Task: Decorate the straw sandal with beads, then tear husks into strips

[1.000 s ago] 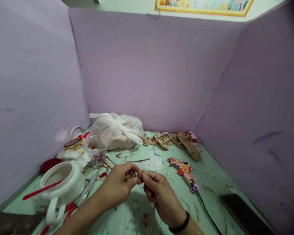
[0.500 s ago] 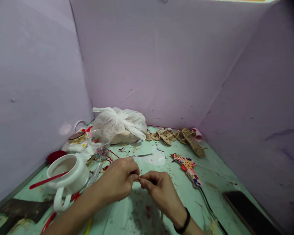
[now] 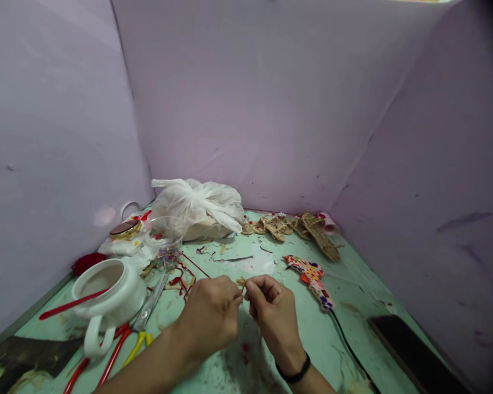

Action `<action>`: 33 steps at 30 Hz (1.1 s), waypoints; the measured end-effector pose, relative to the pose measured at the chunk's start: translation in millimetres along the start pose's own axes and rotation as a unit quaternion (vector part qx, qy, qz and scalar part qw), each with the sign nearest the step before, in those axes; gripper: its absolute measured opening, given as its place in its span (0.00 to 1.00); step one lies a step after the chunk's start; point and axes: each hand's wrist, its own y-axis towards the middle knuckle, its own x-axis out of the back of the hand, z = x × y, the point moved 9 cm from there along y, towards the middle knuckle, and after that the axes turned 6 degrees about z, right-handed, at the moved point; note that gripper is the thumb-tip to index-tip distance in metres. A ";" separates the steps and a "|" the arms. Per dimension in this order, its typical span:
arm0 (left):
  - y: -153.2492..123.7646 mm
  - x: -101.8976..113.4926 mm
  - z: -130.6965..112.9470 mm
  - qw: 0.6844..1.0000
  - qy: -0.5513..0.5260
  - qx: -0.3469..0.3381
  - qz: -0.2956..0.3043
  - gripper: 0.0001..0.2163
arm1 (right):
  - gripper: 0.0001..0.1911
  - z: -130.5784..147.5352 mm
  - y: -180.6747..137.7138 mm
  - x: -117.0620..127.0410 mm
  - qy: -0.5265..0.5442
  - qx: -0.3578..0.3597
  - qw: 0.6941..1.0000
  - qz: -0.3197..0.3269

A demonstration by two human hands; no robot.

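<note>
Left hand (image 3: 211, 314) and right hand (image 3: 271, 306) are both pinching a tiny straw piece (image 3: 241, 282); any slip could be dropping it among scraps (image 3: 243, 347) on the worktop (image 3: 349, 301) just below.

Two hands (image 3: 213, 317) (image 3: 273, 309), one straw piece (image 3: 241, 282), one pot (image 3: 125, 300), one bag (image 3: 197, 208)

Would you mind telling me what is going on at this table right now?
A person is at work over a green table. The left hand and right hand meet at the fingertips, both pinching a small straw piece above the surface. To the left are a white pot with a red stick in it and scissors; a plastic bag, woven straw pieces and a patterned tool with a black cord lie beyond.
</note>
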 end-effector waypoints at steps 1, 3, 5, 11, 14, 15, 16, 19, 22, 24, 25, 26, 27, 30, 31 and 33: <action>-3.4 -1.3 -8.8 0.998 0.057 -0.030 -0.005 0.09 | 0.12 0.8 -0.5 2.2 -0.022 0.011 1.000 -0.014; -8.3 -2.3 -20.0 0.987 0.143 -0.074 -0.001 0.08 | 0.11 9.7 -2.6 2.4 -0.106 0.057 0.993 -0.015; -8.5 0.4 -22.5 0.980 0.169 -0.101 0.019 0.08 | 0.09 23.0 -6.4 -7.0 -0.212 0.122 0.969 0.034; 12.3 6.5 21.5 0.981 -0.165 0.033 0.102 0.06 | 0.10 22.2 -10.5 -30.1 -0.140 0.101 0.961 0.218; 16.8 -2.9 34.7 0.940 -0.320 0.086 0.084 0.08 | 0.12 3.7 -2.9 -25.3 0.032 0.003 0.985 0.170; 17.0 -6.1 36.4 0.930 -0.350 0.092 0.065 0.08 | 0.13 -3.6 -0.5 -21.4 0.074 -0.023 0.988 0.132; 16.3 -9.6 37.3 0.922 -0.372 0.097 0.043 0.08 | 0.13 -10.4 1.2 -17.2 0.105 -0.042 0.989 0.094; 11.3 -19.9 36.9 0.913 -0.395 0.105 -0.015 0.08 | 0.14 -22.5 3.6 -8.9 0.133 -0.058 0.989 0.018; 5.9 -23.8 36.2 0.913 -0.385 0.123 -0.056 0.10 | 0.13 -24.7 1.6 -4.5 0.118 -0.047 0.992 -0.024; 4.4 -22.9 37.7 0.905 -0.395 0.141 -0.070 0.10 | 0.12 -21.2 -1.9 -2.7 0.094 -0.028 0.994 -0.045; 4.0 -22.0 39.9 0.899 -0.402 0.156 -0.074 0.10 | 0.12 -17.3 -3.5 -2.9 0.074 -0.012 0.996 -0.047; 3.9 -20.8 42.8 0.893 -0.408 0.173 -0.077 0.10 | 0.11 -12.6 -4.4 -4.6 0.051 0.007 0.998 -0.037; 4.0 -19.4 46.2 0.887 -0.412 0.191 -0.078 0.10 | 0.12 -7.6 -4.5 -7.6 0.028 0.026 0.999 -0.017; 6.0 -15.6 56.5 0.882 -0.406 0.232 -0.064 0.08 | 0.15 1.5 -0.2 -14.2 -0.018 0.059 0.996 0.064; 7.0 -14.6 59.5 0.882 -0.401 0.240 -0.056 0.08 | 0.16 2.8 2.6 -11.2 -0.030 0.061 0.995 0.072; 8.2 -14.4 65.9 0.883 -0.391 0.257 -0.039 0.07 | 0.15 6.4 8.7 1.0 -0.061 0.064 0.995 0.056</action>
